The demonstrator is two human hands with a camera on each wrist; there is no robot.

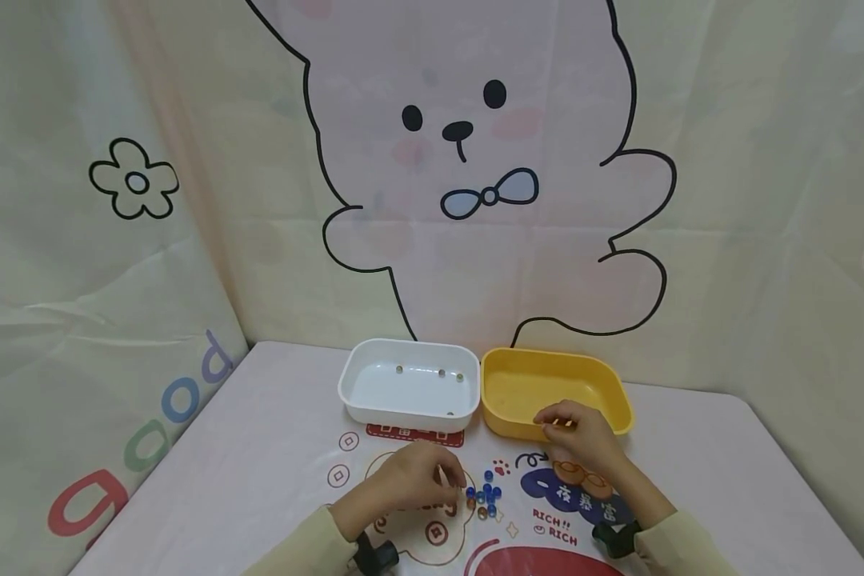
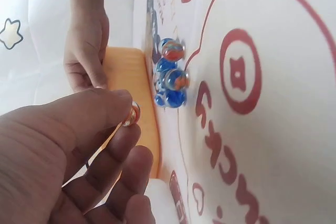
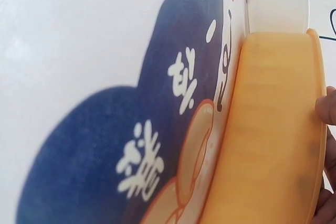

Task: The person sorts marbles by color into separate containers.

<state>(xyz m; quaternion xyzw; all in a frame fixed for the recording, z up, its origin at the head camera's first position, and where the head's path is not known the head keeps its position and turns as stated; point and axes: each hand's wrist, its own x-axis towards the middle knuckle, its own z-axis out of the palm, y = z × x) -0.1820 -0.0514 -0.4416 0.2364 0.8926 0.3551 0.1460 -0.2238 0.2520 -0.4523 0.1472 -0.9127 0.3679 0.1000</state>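
Observation:
Between thumb and index finger, my left hand (image 1: 419, 478) pinches an orange-and-white glass marble (image 2: 132, 114), seen in the left wrist view. Just right of that hand, a cluster of blue and orange-brown marbles (image 1: 487, 494) lies on the table. My right hand (image 1: 582, 432) is at the front rim of the yellow bin (image 1: 612, 384), its fingers bent. In the right wrist view, its thumb (image 3: 326, 109) is beside the bin's rim and the other fingers are partly out of frame. Whether anything is between those fingertips is hidden.
Left of the yellow bin, and against it, stands a white bin (image 1: 403, 404) with several small marbles inside. Both bins are near the back edge of the printed tablecloth (image 1: 274, 448). Behind them hangs a curtain (image 1: 281, 264) with a cartoon bear.

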